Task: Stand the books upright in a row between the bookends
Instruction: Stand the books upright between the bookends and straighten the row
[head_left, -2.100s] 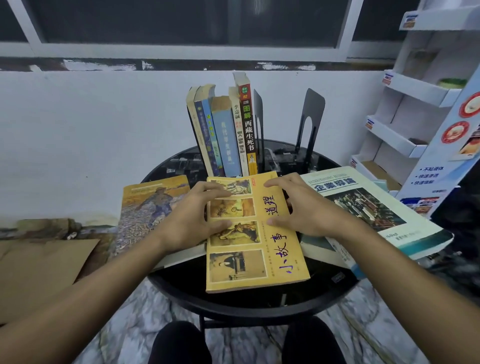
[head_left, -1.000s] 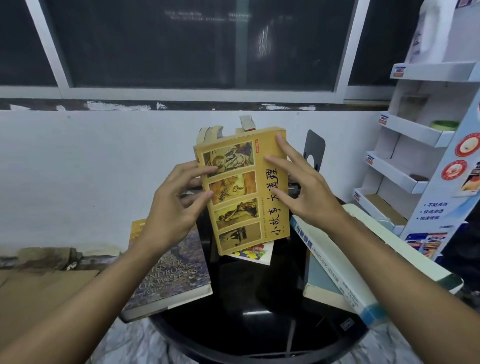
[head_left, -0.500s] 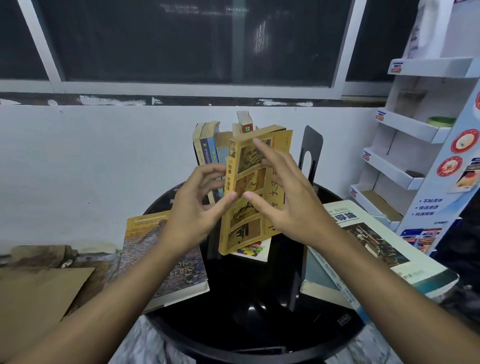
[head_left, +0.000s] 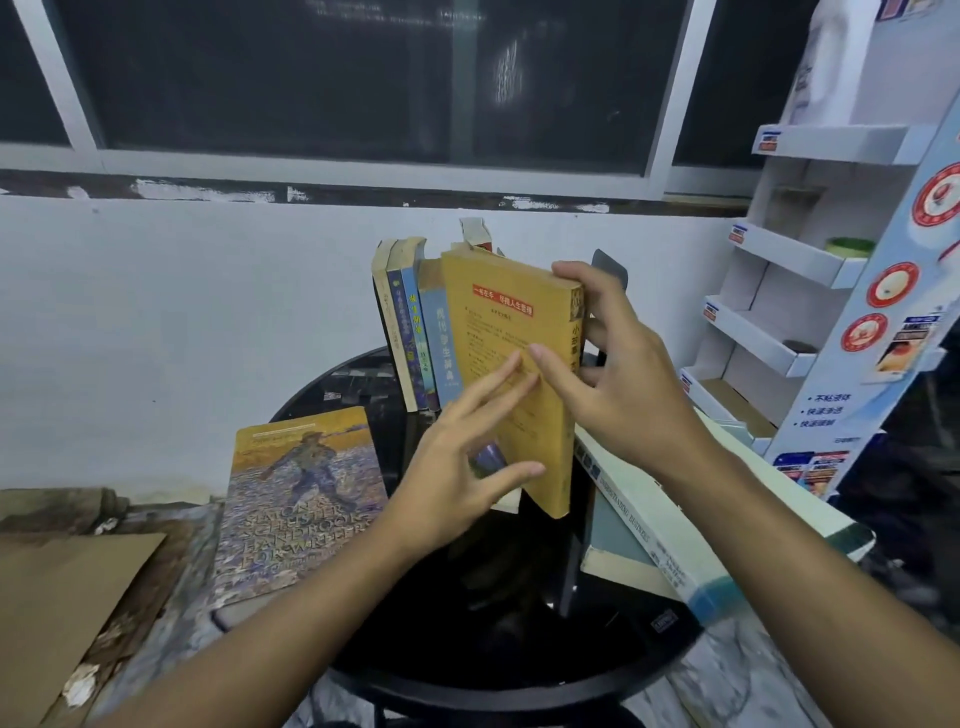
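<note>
Nearest me, the black tabletop (head_left: 467, 654) carries the Handbook for Writers (head_left: 301, 499) flat at my left and the Understanding Business textbook (head_left: 675, 535) at my right. Above them my left hand (head_left: 457, 467) is open, straight fingertips steadying the back cover of the yellow book (head_left: 498, 353). My right hand (head_left: 618, 384) grips it, thumb on the cover, fingers round the spine. I hold the book clear of the tabletop, long axis nearly upright, top leaning left. Its slot lies straight beyond, between the row of standing books (head_left: 415, 332) and the black bookend (head_left: 610, 267) behind my right hand, the nearer one. Half a second ago the picture cover faced me; now the back does.
</note>
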